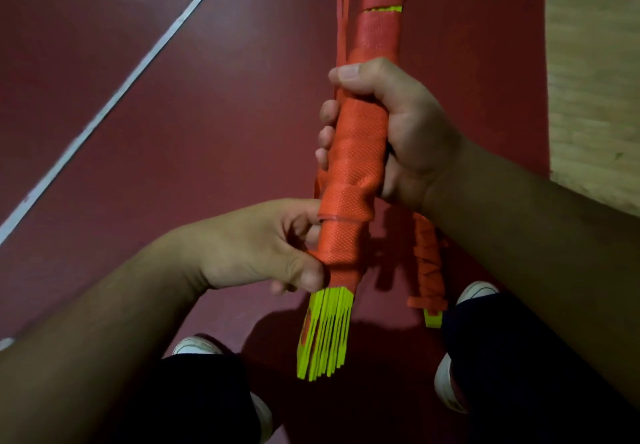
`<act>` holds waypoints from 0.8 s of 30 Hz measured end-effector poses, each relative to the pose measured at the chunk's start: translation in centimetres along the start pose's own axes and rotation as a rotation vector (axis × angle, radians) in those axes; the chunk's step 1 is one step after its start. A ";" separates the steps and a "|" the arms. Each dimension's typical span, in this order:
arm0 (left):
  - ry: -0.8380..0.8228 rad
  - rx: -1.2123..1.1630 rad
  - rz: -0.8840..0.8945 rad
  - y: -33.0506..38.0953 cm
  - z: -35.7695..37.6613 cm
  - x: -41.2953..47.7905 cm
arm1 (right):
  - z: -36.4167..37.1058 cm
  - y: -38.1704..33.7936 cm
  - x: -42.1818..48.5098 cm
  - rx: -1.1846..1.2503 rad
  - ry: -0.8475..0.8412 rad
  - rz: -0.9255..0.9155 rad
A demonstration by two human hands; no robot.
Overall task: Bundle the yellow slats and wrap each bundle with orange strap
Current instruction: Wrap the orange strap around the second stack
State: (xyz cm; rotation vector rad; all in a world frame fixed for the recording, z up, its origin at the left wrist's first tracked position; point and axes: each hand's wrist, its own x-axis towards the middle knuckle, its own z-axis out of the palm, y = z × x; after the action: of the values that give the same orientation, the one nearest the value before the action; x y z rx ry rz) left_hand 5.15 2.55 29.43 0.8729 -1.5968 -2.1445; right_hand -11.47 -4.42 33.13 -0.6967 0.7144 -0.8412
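A long bundle of yellow slats (327,334) runs up the middle of the view, wound along most of its length in orange strap (353,152). Bare yellow slat ends fan out below the wrap, and more yellow shows at the top. My right hand (391,131) grips the wrapped bundle near its middle, fingers curled round it. My left hand (273,246) pinches the lowest turns of the strap just above the bare ends. A loose strap tail (342,24) hangs along the bundle's left side.
A second wrapped bundle (427,270) lies on the dark red floor (173,131) under my right forearm, its yellow tip showing. A white line (114,97) crosses the floor at the left. A pale floor area (595,79) is at the right. My shoes and dark trousers are below.
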 end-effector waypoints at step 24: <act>0.326 0.297 0.039 0.0 0.4 0.5 | -0.3 0.6 1.1 -0.080 0.179 -0.017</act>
State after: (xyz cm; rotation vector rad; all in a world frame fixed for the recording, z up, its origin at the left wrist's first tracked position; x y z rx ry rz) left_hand 4.53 2.53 29.40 1.2000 -1.7603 -1.6561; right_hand -11.00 -5.13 32.20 -0.7057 0.9078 -0.9019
